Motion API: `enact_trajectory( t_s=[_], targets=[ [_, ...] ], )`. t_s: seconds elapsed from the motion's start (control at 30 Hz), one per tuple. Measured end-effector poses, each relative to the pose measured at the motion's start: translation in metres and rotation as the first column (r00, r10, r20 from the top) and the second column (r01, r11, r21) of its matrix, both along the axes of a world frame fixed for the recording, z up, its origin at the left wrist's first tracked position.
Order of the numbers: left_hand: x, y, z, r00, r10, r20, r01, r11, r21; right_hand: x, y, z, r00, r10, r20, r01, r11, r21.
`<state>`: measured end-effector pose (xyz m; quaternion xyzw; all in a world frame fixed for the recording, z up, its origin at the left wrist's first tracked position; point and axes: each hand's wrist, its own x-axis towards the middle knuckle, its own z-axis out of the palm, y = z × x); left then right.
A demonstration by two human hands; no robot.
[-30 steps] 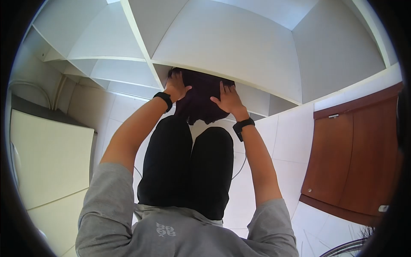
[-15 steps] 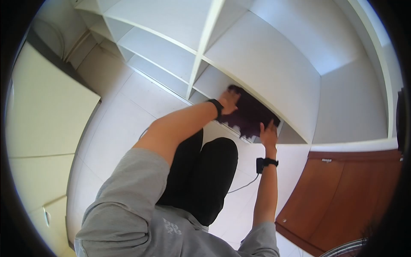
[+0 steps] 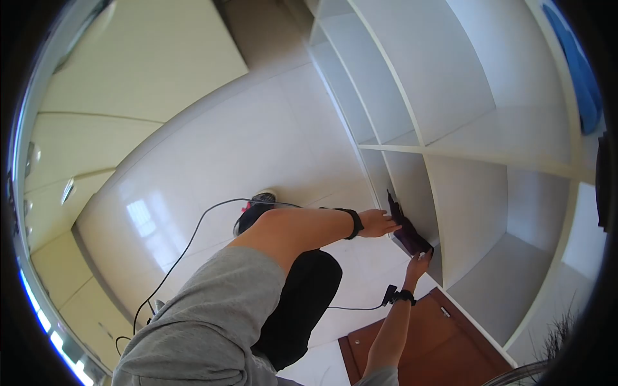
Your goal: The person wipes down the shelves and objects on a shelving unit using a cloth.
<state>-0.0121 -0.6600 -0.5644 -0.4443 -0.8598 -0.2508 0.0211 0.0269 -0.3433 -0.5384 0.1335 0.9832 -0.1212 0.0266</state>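
Observation:
A dark purple cloth lies in the low compartment of the white shelf unit, near its front edge. My left hand is at the cloth's near side, its fingers stretched out and touching or almost touching it. At the cloth's lower right end is my right hand, with bent fingers against the dark edge; whether they pinch it cannot be made out. Both wrists wear black bands, and a cable runs from the small black box at the right wrist.
Cream cabinets stand at the left, a brown wooden door panel at the bottom right. A blue item hangs at the upper right. A black cable crosses the pale tiled floor beside a shoe.
The view has turned, and the shelf unit now runs down the right side. My hands have stayed by the cloth, which looks narrower and more bunched from here.

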Motion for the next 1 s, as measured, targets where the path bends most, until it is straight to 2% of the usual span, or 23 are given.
enact_trajectory(
  t_s=[0.07, 0.13, 0.17, 0.2, 0.27, 0.33, 0.4, 0.43, 0.47, 0.53, 0.57, 0.6, 0.67, 0.73, 0.77, 0.8, 0.87, 0.9, 1.0],
  targets=[
    [0.016, -0.027, 0.014, 0.996, 0.045, 0.081, -0.044, 0.999, -0.009, 0.011, -0.015, 0.022, 0.998, -0.039, 0.047, 0.044, 0.992, -0.116],
    [0.039, -0.057, 0.036, 0.994, 0.100, 0.048, -0.101, 0.994, 0.027, 0.034, -0.037, 0.054, 0.997, 0.052, 0.052, -0.051, 0.998, -0.024],
    [0.054, -0.076, 0.060, 0.995, 0.080, 0.058, -0.082, 0.996, 0.024, 0.048, -0.052, 0.075, 0.994, 0.099, 0.042, -0.100, 0.995, 0.021],
    [0.069, -0.094, 0.083, 0.997, 0.076, -0.018, -0.075, 0.995, 0.063, 0.063, -0.066, 0.102, 0.988, 0.148, 0.033, -0.150, 0.986, 0.071],
    [0.087, -0.132, 0.140, 0.999, 0.028, -0.032, -0.026, 0.998, 0.062, 0.082, -0.091, 0.145, 0.980, 0.199, -0.016, -0.199, 0.980, 0.026],
    [0.112, -0.170, 0.197, 0.997, 0.044, 0.068, -0.047, 0.998, 0.042, 0.094, -0.121, 0.200, 0.968, 0.252, 0.000, -0.251, 0.968, -0.011],
    [0.129, -0.213, 0.268, 0.982, 0.138, 0.129, -0.143, 0.989, 0.031, 0.102, -0.138, 0.239, 0.904, 0.396, -0.160, -0.413, 0.906, -0.093],
    [0.142, -0.230, 0.292, 0.963, 0.243, 0.119, -0.249, 0.968, 0.038, 0.109, -0.157, 0.273, 0.917, 0.388, -0.098, -0.398, 0.909, -0.122],
    [0.157, -0.245, 0.313, 0.934, 0.340, 0.111, -0.347, 0.936, 0.050, 0.113, -0.180, 0.307, 0.875, 0.462, -0.144, -0.480, 0.867, -0.132],
    [0.185, -0.278, 0.369, 0.910, 0.376, 0.176, -0.376, 0.926, -0.037, 0.126, -0.225, 0.395, 0.779, 0.600, -0.180, -0.622, 0.775, -0.110],
    [0.195, -0.291, 0.371, 0.895, 0.435, 0.099, -0.438, 0.899, 0.005, 0.125, -0.245, 0.420, 0.751, 0.638, -0.169, -0.658, 0.742, -0.127],
    [0.207, -0.308, 0.396, 0.875, 0.483, 0.019, -0.484, 0.874, 0.052, 0.135, -0.267, 0.464, 0.727, 0.666, -0.167, -0.686, 0.713, -0.146],
    [0.217, -0.331, 0.424, 0.860, 0.450, 0.241, -0.388, 0.883, -0.265, 0.142, -0.301, 0.522, 0.683, 0.697, -0.217, -0.728, 0.673, -0.130],
    [0.226, -0.351, 0.449, 0.856, 0.501, 0.127, -0.489, 0.865, -0.112, 0.141, -0.326, 0.548, 0.622, 0.716, -0.316, -0.772, 0.628, -0.098],
    [0.229, -0.364, 0.460, 0.858, 0.507, 0.080, -0.508, 0.861, -0.018, 0.145, -0.337, 0.560, 0.647, 0.699, -0.303, -0.747, 0.661, -0.070],
    [0.232, -0.374, 0.491, 0.856, 0.514, 0.044, -0.516, 0.852, 0.083, 0.149, -0.349, 0.580, 0.675, 0.682, -0.282, -0.718, 0.695, -0.039],
    [0.233, -0.400, 0.529, 0.855, 0.512, -0.082, -0.491, 0.850, 0.194, 0.153, -0.372, 0.604, 0.670, 0.651, -0.357, -0.705, 0.708, -0.032],
    [0.234, -0.409, 0.548, 0.846, 0.513, -0.142, -0.472, 0.846, 0.246, 0.153, -0.383, 0.622, 0.686, 0.646, -0.335, -0.691, 0.723, -0.021],
    [0.268, -0.439, 0.581, 0.858, 0.483, 0.176, -0.510, 0.842, 0.173, 0.164, -0.418, 0.666, 0.708, 0.597, -0.376, -0.656, 0.753, -0.039]
  ],
)
